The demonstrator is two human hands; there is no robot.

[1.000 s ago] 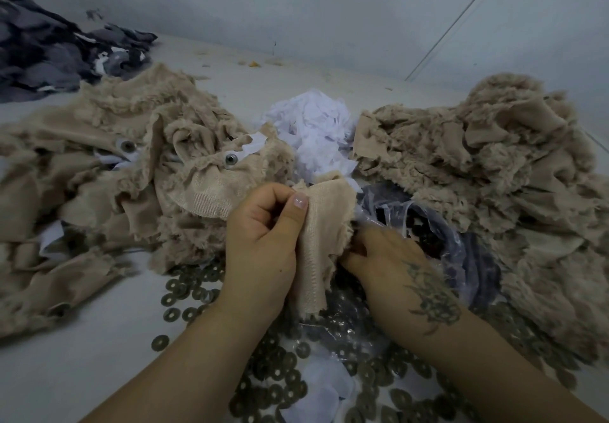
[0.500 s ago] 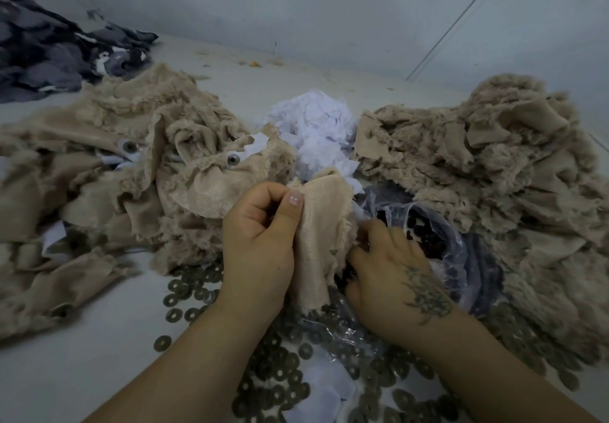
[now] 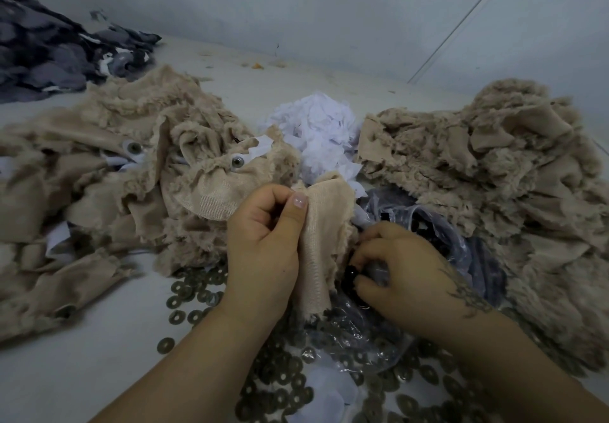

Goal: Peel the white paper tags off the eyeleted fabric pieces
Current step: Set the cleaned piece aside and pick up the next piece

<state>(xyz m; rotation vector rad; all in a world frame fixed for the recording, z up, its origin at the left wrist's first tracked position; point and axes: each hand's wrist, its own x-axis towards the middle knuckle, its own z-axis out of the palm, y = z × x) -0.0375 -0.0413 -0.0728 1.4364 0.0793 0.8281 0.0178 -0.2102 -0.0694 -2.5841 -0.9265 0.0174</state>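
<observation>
Pale walls stand behind a light surface (image 3: 66, 373) heaped with cloth. By the clear bag (image 3: 438, 224), the left hand (image 3: 263, 251) holds a tan fabric piece (image 3: 324, 224) up, thumb pressed on it, fingers curled. The right hand (image 3: 405, 277) has slid lower along the bag and now pinches something small and dark; I cannot tell what. No tag shows on this piece, so peeling has not started. Behind the bag lie white paper tags (image 3: 321, 132); round rings (image 3: 194, 294) lie in front of it.

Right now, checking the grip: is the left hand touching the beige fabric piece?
Touching. The head view shows the left hand pinching the beige fabric piece, thumb pressed on it.
</observation>
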